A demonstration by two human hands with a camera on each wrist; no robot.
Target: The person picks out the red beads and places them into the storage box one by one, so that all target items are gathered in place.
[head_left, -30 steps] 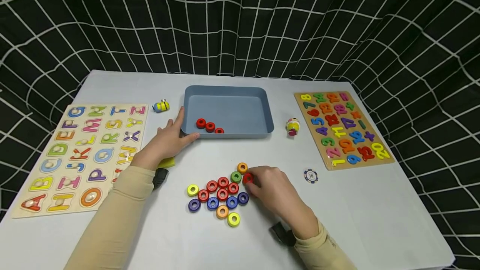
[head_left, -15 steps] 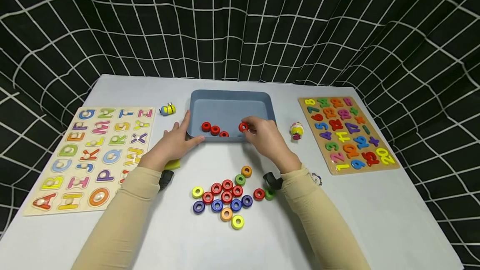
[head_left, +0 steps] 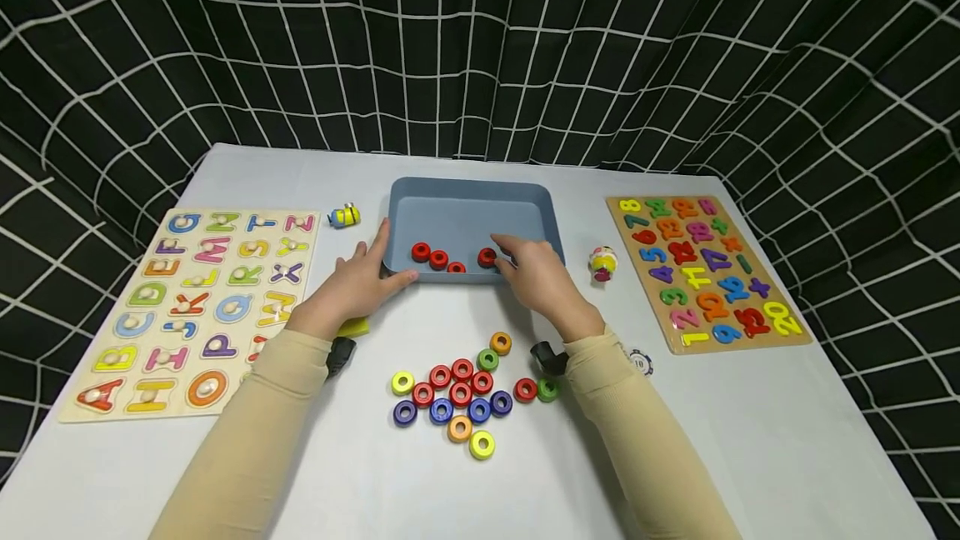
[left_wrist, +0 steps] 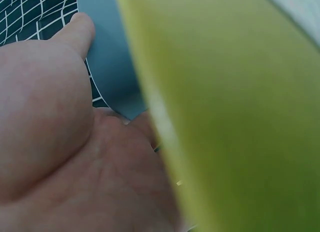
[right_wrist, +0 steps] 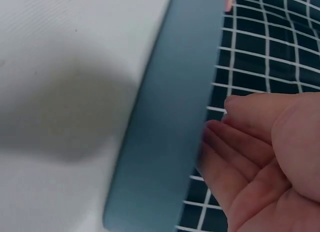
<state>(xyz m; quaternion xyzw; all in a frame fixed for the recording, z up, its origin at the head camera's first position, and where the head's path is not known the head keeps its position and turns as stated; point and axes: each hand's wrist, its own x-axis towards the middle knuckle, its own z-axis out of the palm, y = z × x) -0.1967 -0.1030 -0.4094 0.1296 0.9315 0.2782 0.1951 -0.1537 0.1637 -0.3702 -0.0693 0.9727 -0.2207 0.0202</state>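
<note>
A blue-grey tray stands at the middle back, with several red rings along its front wall. My left hand rests at its front left corner, the index finger along the left side and the thumb at the front wall. My right hand reaches over the front wall, its fingertips beside a red ring inside the tray. In the right wrist view the fingers are loosely extended beyond the tray wall, with nothing seen between them. In front lies a cluster of rings in red, blue, purple, green, orange and yellow.
A letter puzzle board lies on the left, a number puzzle board on the right. Two small toy figures flank the tray. A poker chip lies by the right forearm. A yellow object sits under the left wrist.
My right hand has carried a red ring from the cluster up into the tray and let it go there. The left hand has stayed at the tray's corner. The head view has shifted slightly.
</note>
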